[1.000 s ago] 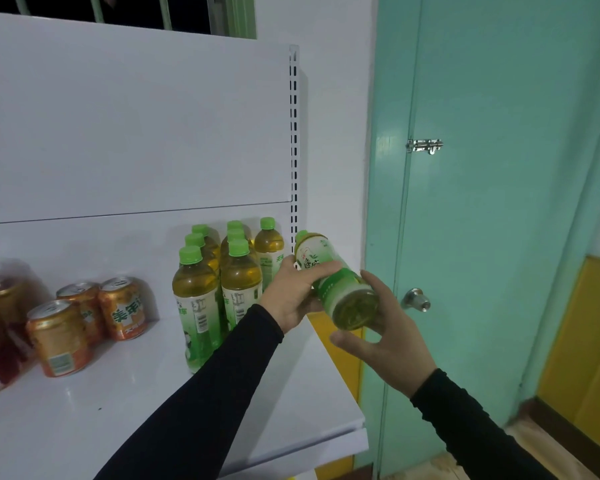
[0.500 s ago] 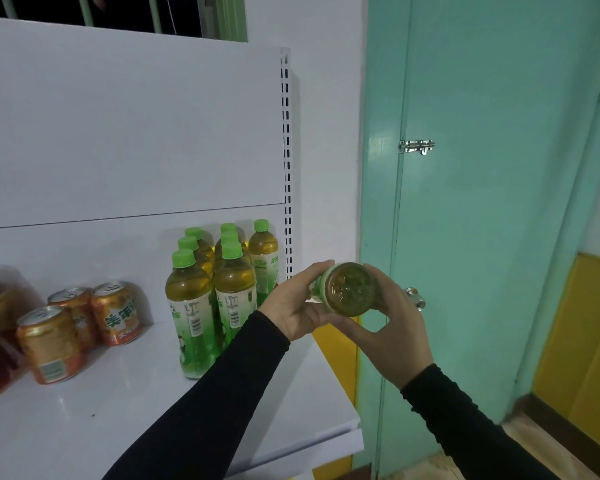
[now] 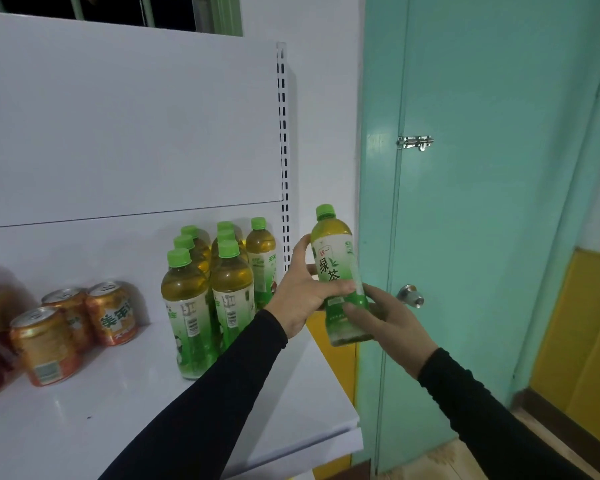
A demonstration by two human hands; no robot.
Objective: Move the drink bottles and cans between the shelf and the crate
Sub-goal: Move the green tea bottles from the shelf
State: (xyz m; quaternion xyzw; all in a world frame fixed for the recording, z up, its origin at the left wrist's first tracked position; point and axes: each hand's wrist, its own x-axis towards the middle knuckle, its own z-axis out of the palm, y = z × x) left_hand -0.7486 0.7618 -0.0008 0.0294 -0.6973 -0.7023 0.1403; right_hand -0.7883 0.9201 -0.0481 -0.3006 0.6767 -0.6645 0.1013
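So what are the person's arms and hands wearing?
Both arms wear long, plain black sleeves that end at the wrists. The left hand and the right hand are bare: no gloves, rings or watch show.

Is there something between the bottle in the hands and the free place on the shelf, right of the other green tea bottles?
Nothing visible blocks it. The held bottle is upright just off the shelf edge, and the surface right of the standing bottles is crossed only by the left hand and its sleeve.
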